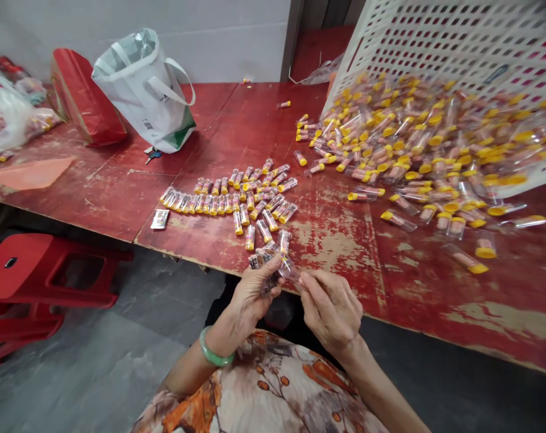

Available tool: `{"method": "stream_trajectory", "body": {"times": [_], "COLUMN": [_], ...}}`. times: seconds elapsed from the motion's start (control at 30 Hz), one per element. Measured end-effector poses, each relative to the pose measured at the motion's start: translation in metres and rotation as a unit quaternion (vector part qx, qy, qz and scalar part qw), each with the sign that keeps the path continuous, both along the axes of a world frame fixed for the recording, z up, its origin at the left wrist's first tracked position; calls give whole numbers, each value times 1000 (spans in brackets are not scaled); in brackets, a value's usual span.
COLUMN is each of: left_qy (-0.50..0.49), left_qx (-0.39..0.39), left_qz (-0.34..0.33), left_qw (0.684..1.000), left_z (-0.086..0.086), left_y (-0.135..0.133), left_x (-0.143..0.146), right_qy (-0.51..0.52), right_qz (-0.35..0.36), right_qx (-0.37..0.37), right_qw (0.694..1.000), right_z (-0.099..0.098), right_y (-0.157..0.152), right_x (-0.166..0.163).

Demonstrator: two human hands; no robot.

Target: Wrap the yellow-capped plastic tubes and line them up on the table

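My left hand [250, 291], a green bangle at its wrist, is closed around a bunch of small dark-patterned pieces [263, 260], perhaps labels or packets. My right hand [331, 310] pinches the near end of a clear plastic tube [290, 270] at the table's front edge. The tube's far end meets my left thumb and fingers, with a bit of yellow there. Just beyond my hands stands a filled, yellow-capped tube [283, 242]. Farther back, rows of similar filled tubes [214, 204] lie close together. A small white sachet [160, 219] lies left of them.
A tipped white plastic basket [367, 36] spills a heap of yellow-capped tubes [403, 144] onto the worn red table [331, 240] at right. A white tote bag [142, 90], a red bag [86, 99] and keys [153, 155] are at back left. A red stool [24, 264] stands left.
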State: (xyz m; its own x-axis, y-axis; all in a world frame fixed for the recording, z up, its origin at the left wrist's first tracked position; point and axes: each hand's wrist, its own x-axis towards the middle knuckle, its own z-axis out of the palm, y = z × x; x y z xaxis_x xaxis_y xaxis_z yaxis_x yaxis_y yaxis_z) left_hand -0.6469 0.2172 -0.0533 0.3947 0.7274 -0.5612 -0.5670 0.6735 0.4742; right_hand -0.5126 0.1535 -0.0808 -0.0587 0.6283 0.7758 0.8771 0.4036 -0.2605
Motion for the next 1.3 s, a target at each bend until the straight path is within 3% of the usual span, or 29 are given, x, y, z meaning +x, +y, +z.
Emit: {"method": "stream_trajectory", "body": {"times": [0.37, 0.57, 0.73, 0.93, 1.1, 1.17, 1.3], "left_qy": [75, 80, 82, 21, 57, 63, 60], "left_qx": [128, 132, 126, 84, 108, 111, 98], "left_qz": [49, 33, 28, 31, 40, 38, 38], "left_qw": [988, 988, 988, 996, 992, 991, 993], "left_z": [-10, -16, -18, -15, -14, -16, -19], "left_y": [-8, -6, -5, -5, -11, -11, -8], "left_x": [4, 4, 4, 6, 12, 11, 6], "right_qy": [19, 56, 2, 198, 42, 67, 141], "right_qz": [7, 27, -7, -6, -54, -25, 125], "right_qx": [8, -14, 20, 1, 64, 28, -116], "right_qw": [1000, 998, 1000, 980, 996, 997, 975], "right_z": [1, 0, -10, -5, -18, -18, -6], "right_y": [-1, 3, 0, -3, 4, 5, 0], "right_x": [-12, -17, -19, -25, -27, -24, -11]}}
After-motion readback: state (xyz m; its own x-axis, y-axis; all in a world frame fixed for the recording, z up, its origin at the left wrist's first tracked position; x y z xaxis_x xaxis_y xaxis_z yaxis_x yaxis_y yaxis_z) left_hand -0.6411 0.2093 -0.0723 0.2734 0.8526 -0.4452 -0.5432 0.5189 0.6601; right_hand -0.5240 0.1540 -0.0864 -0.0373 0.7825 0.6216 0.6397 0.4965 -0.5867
